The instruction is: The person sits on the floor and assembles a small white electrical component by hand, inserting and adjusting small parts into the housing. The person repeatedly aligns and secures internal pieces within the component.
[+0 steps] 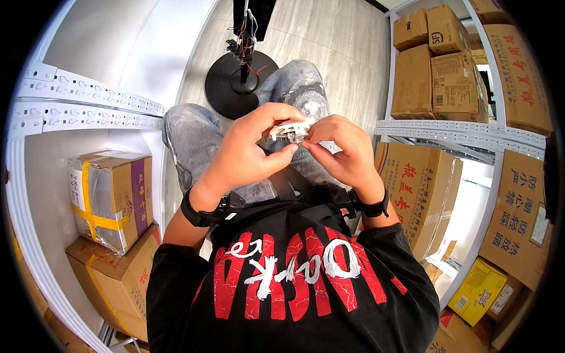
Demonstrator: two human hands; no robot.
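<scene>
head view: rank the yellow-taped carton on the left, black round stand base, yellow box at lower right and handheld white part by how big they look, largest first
1. Yellow-taped carton
2. Black round stand base
3. Yellow box
4. Handheld white part, partly hidden

Apparent size only; distances from the camera differ.

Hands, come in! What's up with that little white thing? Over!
Bare left hand and bare right hand: both pinching. Small, white, rounded, plastic-looking piece: held between them. Round black stand base: farther ahead, apart from hands.
</scene>
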